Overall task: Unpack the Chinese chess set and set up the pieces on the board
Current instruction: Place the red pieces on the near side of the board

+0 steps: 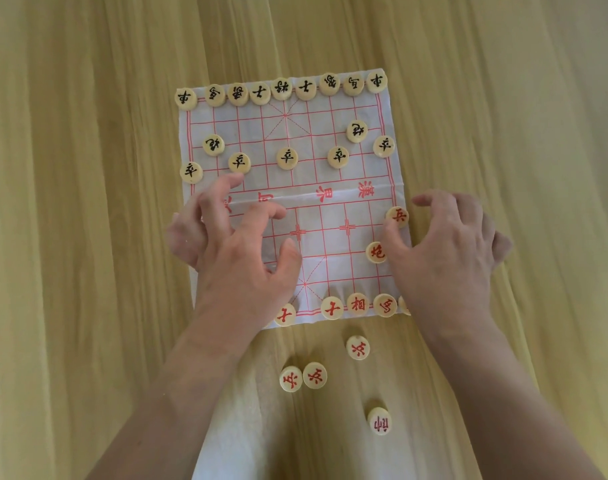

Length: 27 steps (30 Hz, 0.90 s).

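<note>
- I see the board (333, 216), a thin creased sheet, lying on the wooden table (88, 237); black pieces (282, 89) fill its far edge, with two cannons and five soldiers in front of them.
- My left hand (233, 244) hovers over the board's near-left part, fingers spread and loosely curled, holding nothing that I can see.
- My right hand (448, 247) sits at the right edge, fingers spread, thumb beside the red soldier (397, 216); whether it touches I cannot tell. The red cannon (376, 252) lies just beside it.
- Risk: the sheet is light. A wrist dragging on it would likely shift it and displace every placed piece.
- Risk: the near-edge red row (358, 304) lies under both forearms; a careless pull-back could knock pieces off.
- Risk: the centre crease may tilt pieces set near it.
- Four red pieces (314, 375) wait on the table past the near edge, still to be placed.
- Containers: I see no box or bag in view.
</note>
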{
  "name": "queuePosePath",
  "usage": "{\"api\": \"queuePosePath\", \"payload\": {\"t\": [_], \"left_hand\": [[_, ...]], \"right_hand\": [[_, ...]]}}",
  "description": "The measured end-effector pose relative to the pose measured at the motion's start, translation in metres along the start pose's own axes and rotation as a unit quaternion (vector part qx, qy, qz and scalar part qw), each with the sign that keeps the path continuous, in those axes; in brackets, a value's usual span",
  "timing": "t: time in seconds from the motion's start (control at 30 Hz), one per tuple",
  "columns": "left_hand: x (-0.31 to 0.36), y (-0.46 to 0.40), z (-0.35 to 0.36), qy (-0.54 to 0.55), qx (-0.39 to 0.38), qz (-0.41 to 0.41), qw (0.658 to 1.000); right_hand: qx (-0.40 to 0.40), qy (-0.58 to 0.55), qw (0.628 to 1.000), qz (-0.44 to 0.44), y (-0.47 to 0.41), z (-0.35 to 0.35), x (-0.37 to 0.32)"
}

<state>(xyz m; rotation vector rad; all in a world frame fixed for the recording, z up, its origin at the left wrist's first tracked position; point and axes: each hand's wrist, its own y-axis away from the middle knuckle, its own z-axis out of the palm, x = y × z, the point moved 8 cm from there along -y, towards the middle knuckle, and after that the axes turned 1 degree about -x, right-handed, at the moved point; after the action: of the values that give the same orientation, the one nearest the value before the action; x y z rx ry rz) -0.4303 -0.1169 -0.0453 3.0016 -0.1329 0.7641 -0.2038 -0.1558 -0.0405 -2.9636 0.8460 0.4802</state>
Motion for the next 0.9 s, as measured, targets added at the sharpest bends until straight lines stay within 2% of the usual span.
{"api": "queuePosePath", "payload": {"t": [0.5,0.77,0.9], "left_hand": [[0.017,0.049,0.005,-0.015,0.009,0.040,0.999],[0.007,0.101,0.000,-0.019,0.005,0.037,0.999],[-0.004,0.123,-0.002,-0.028,-0.021,0.039,0.999]], "right_hand": [[0.013,-0.072,0.997,-0.028,0.065,-0.006,0.017],[-0.025,-0.093,0.992,-0.082,0.107,0.003,0.016],[-0.086,-0.057,0.989,-0.106,0.123,0.012,0.014]]}}
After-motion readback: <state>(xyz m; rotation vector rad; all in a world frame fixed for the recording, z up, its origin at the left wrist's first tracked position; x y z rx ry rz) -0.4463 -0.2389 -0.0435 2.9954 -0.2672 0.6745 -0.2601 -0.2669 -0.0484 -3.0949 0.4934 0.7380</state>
